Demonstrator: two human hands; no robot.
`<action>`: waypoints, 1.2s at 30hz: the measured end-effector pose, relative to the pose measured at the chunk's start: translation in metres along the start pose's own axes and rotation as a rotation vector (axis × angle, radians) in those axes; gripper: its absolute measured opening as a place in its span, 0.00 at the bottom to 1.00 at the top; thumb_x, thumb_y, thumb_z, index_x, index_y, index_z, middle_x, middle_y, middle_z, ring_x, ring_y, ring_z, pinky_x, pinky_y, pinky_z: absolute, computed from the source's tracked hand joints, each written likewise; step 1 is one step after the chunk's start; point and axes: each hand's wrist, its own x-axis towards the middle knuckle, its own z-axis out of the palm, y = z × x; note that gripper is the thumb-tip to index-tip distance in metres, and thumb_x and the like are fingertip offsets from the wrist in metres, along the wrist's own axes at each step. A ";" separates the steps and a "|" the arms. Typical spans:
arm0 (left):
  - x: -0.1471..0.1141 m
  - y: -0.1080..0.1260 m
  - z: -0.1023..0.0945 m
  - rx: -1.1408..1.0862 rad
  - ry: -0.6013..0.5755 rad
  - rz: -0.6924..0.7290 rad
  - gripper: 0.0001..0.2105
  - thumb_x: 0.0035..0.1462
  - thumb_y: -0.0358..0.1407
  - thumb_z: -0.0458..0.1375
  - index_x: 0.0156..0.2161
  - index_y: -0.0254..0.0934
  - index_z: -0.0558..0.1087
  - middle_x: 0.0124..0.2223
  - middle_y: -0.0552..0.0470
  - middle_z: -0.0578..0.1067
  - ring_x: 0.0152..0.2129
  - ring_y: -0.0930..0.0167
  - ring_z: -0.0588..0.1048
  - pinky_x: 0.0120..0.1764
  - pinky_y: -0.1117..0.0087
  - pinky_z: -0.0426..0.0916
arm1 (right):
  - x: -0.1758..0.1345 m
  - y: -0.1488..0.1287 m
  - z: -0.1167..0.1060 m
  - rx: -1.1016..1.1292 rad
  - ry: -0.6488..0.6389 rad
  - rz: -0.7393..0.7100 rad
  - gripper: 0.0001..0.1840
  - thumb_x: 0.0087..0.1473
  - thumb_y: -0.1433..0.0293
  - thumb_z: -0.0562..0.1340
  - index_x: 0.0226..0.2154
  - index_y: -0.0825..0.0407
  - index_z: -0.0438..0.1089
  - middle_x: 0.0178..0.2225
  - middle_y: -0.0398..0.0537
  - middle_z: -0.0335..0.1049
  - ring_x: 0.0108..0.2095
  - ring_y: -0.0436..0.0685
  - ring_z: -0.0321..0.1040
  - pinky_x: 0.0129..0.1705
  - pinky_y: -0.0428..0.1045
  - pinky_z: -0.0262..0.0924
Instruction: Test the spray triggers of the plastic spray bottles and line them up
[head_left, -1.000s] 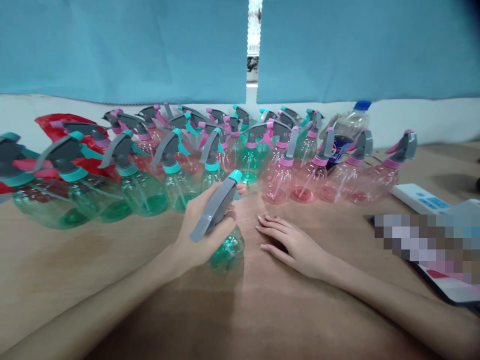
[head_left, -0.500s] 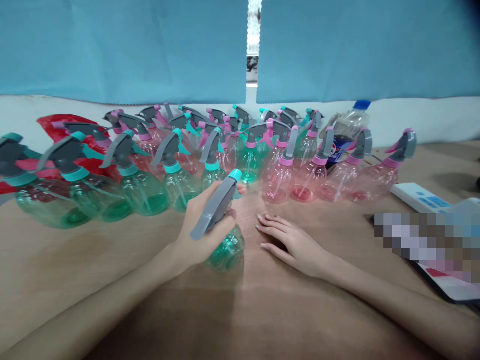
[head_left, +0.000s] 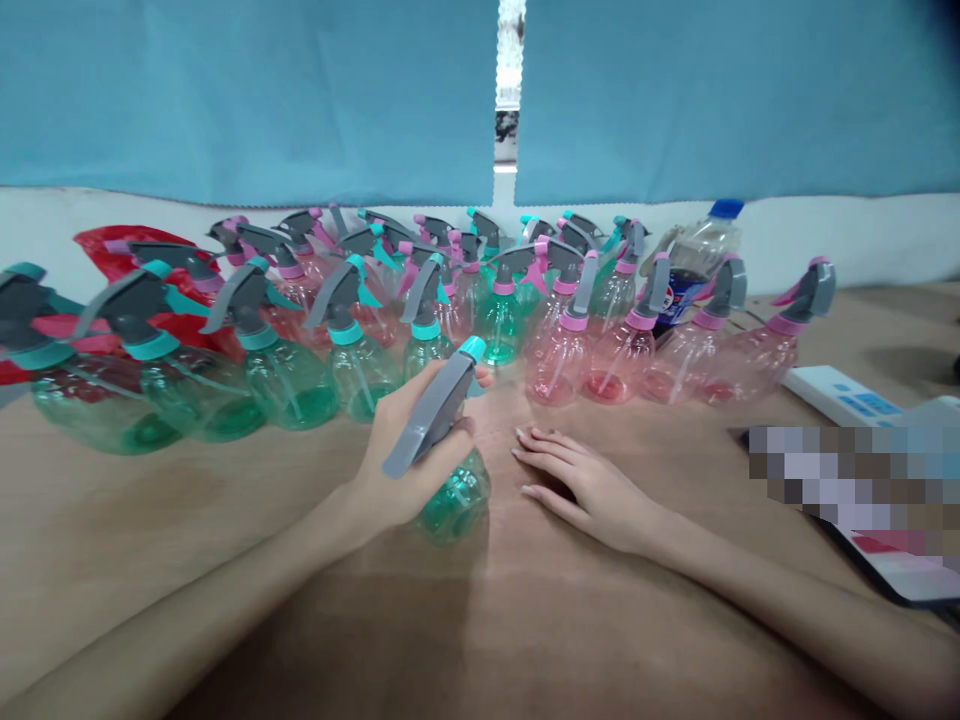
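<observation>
A green see-through spray bottle point(head_left: 454, 500) with a grey trigger head and turquoise nozzle is gripped around its neck by my left hand point(head_left: 397, 450). The bottle leans, and its nozzle points away from me to the upper right. My right hand point(head_left: 592, 490) lies palm down on the wooden table point(head_left: 360, 640), fingers stretched out and holding nothing. Just beyond my left hand stands a row of green spray bottles point(head_left: 292, 390) with turquoise collars. Pink spray bottles point(head_left: 559, 365) with pink collars line up beyond my right hand.
More pink and green spray bottles crowd behind the front rows. A cola bottle point(head_left: 679, 295) with a blue cap stands at back right, and a red plastic bag point(head_left: 142, 250) at back left. On the right are a white device point(head_left: 844, 395) and a partly blurred phone-like object point(head_left: 900, 575). Blue curtains point(head_left: 247, 100) hang behind.
</observation>
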 end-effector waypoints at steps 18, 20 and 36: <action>-0.001 0.002 -0.002 0.008 0.007 -0.009 0.12 0.51 0.32 0.53 0.43 0.37 0.70 0.27 0.57 0.68 0.19 0.74 0.64 0.26 0.70 0.60 | 0.000 0.001 0.001 -0.007 -0.006 0.003 0.22 0.63 0.62 0.55 0.58 0.50 0.64 0.60 0.54 0.62 0.62 0.62 0.56 0.62 0.64 0.53; -0.001 0.003 -0.003 -0.002 -0.001 -0.007 0.12 0.51 0.32 0.53 0.41 0.37 0.71 0.25 0.58 0.66 0.18 0.73 0.63 0.26 0.70 0.59 | 0.000 0.001 0.001 -0.004 -0.007 0.001 0.22 0.63 0.61 0.55 0.58 0.50 0.64 0.60 0.54 0.62 0.62 0.62 0.56 0.62 0.64 0.53; 0.002 0.002 -0.007 -0.017 -0.026 0.112 0.07 0.48 0.27 0.52 0.33 0.37 0.68 0.27 0.58 0.66 0.19 0.76 0.62 0.24 0.72 0.58 | 0.000 0.001 0.000 0.006 0.008 0.001 0.22 0.63 0.61 0.55 0.57 0.49 0.65 0.60 0.53 0.63 0.62 0.63 0.57 0.62 0.64 0.54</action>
